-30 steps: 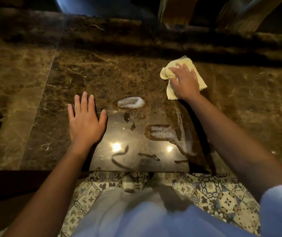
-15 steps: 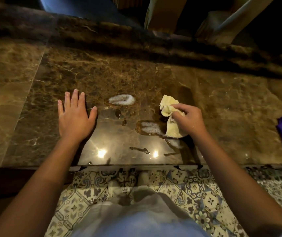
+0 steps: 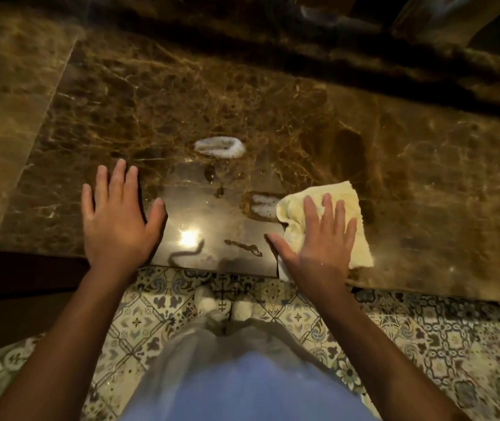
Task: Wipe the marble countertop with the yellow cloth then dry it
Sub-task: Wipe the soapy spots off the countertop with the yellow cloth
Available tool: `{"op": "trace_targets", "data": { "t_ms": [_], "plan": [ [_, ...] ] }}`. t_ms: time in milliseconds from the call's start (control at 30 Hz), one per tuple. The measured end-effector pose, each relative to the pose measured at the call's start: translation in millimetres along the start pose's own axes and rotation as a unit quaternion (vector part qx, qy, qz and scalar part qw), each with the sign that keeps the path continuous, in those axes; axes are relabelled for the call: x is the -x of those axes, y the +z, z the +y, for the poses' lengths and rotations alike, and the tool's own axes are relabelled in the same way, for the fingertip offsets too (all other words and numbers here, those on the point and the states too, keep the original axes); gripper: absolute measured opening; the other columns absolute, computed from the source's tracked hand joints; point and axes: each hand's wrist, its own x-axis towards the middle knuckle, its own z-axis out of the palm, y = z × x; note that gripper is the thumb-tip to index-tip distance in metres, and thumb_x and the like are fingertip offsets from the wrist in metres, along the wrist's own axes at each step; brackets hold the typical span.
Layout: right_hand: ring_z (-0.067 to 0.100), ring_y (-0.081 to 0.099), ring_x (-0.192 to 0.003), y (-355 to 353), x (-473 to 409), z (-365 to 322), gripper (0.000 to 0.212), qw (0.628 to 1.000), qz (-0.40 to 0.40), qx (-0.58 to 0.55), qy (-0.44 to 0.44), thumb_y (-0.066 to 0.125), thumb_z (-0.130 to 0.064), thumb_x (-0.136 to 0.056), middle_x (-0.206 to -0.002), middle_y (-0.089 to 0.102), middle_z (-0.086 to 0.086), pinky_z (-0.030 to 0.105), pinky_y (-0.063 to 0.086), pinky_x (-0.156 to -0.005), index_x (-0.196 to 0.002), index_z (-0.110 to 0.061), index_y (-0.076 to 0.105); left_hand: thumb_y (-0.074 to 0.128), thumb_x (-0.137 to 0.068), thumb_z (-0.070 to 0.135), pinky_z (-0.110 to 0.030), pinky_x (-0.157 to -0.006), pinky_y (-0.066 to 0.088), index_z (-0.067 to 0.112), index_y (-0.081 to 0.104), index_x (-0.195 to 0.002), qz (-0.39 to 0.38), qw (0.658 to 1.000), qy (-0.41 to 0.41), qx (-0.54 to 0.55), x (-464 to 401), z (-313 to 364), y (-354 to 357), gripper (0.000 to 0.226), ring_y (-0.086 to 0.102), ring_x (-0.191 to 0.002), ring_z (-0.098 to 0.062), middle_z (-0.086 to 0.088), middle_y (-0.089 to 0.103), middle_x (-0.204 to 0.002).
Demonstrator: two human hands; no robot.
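Note:
The brown marble countertop fills the upper half of the view. The yellow cloth lies spread flat near its front edge. My right hand presses flat on the cloth, fingers spread, palm over its left part. My left hand rests flat on the bare marble to the left, fingers apart, holding nothing. A white foam patch sits further back between the hands. A second foam patch touches the cloth's left edge. Dark wet streaks lie near the front edge.
A raised dark marble ledge runs along the back of the counter. Patterned floor tiles show below the counter's front edge. A lighter marble slab adjoins on the left.
My right hand has pulled the cloth from the back of the counter toward the front edge, then spread it flat under an open palm. My left hand has stayed planted.

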Motion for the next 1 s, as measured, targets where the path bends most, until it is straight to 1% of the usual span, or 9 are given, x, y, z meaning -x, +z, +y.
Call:
{"op": "trace_targets", "data": {
  "t_ms": [67,200,367,467,533,633,733,867,1000],
  "plan": [
    [0.039,0.006,-0.158,-0.1,-20.3,-7.7,0.097,1.0,-0.008,0.011,0.004,0.03,-0.087,-0.088,-0.171,0.016,0.016,0.064,0.005,-0.125,-0.161,-0.023,0.024,0.034,-0.099,0.056,-0.052,-0.128,0.009,0.009,0.033,-0.16,0.009,1.0,0.0,0.002,-0.4,1.2,0.5,0.077,0.014,-0.161,-0.03,-0.01,0.026,-0.172],
    [0.043,0.009,-0.157,-4.1,-68.5,-22.0,0.088,1.0,0.0,0.008,-0.007,0.027,-0.079,-0.096,-0.17,0.019,0.019,0.066,0.006,-0.124,-0.161,-0.02,0.026,0.032,-0.099,0.059,-0.049,-0.129,0.007,0.012,0.033,-0.16,0.014,1.0,-0.008,-0.006,-0.3,-0.5,0.8,0.077,0.014,-0.161,-0.027,-0.007,0.026,-0.172],
    [0.041,0.012,-0.157,-10.0,-140.2,-36.1,0.071,1.0,0.002,-0.011,-0.014,0.024,-0.063,-0.104,-0.17,0.022,0.017,0.065,0.007,-0.124,-0.16,-0.02,0.029,0.033,-0.1,0.059,-0.048,-0.129,0.008,0.015,0.034,-0.16,0.021,1.0,-0.009,-0.009,-1.3,-2.0,2.8,0.074,0.015,-0.161,-0.026,-0.005,0.028,-0.172],
    [0.037,0.011,-0.158,-14.1,-155.0,-34.2,0.061,0.999,0.0,-0.026,-0.035,0.026,-0.055,-0.107,-0.17,0.022,0.012,0.062,0.006,-0.125,-0.16,-0.023,0.031,0.034,-0.101,0.057,-0.048,-0.129,0.008,0.015,0.034,-0.16,0.019,1.0,-0.007,-0.006,0.1,-1.0,1.4,0.072,0.015,-0.161,-0.026,-0.005,0.028,-0.172],
    [0.035,0.013,-0.158,-17.0,-142.3,-26.3,0.057,0.997,0.001,-0.047,-0.053,0.029,-0.052,-0.108,-0.17,0.025,0.01,0.059,0.007,-0.126,-0.159,-0.025,0.034,0.032,-0.101,0.058,-0.049,-0.129,0.007,0.014,0.033,-0.161,0.016,1.0,-0.003,-0.008,0.7,0.0,-0.6,0.074,0.014,-0.161,-0.027,-0.006,0.026,-0.172],
    [0.033,0.017,-0.157,-12.6,-91.5,-6.1,0.054,0.995,0.018,-0.068,-0.072,0.033,-0.05,-0.107,-0.168,0.031,0.008,0.056,0.008,-0.126,-0.156,-0.027,0.04,0.028,-0.101,0.058,-0.05,-0.129,0.006,0.013,0.03,-0.162,0.006,1.0,0.003,-0.008,1.9,0.0,-1.3,0.075,0.012,-0.162,-0.028,-0.007,0.023,-0.173],
    [0.03,0.025,-0.155,-7.0,-41.0,25.2,0.046,0.992,0.044,-0.088,-0.075,0.041,-0.044,-0.107,-0.163,0.04,0.005,0.054,0.017,-0.124,-0.149,-0.028,0.049,0.029,-0.103,0.056,-0.052,-0.129,0.005,0.012,0.028,-0.162,0.001,1.0,0.011,-0.002,1.6,-2.3,-1.3,0.074,0.01,-0.162,-0.029,-0.009,0.021,-0.173],
    [0.026,0.034,-0.152,-14.5,-17.9,64.2,0.038,0.987,0.079,-0.141,-0.006,0.05,-0.035,-0.106,-0.156,0.051,0.005,0.052,0.026,-0.123,-0.141,-0.024,0.058,0.027,-0.102,0.055,-0.054,-0.129,0.006,0.009,0.028,-0.162,-0.001,1.0,0.021,0.003,1.8,-3.0,-2.5,0.076,0.011,-0.162,-0.032,-0.012,0.021,-0.173],
    [0.024,0.034,-0.152,-6.1,28.3,59.6,0.039,0.978,0.124,-0.156,0.052,0.045,-0.038,-0.105,-0.155,0.052,0.004,0.052,0.024,-0.123,-0.139,-0.023,0.059,0.026,-0.102,0.056,-0.054,-0.128,0.005,0.006,0.026,-0.162,-0.009,0.999,0.038,0.004,2.0,-5.6,-4.1,0.078,0.01,-0.161,-0.034,-0.015,0.02,-0.173]
  ]
}}
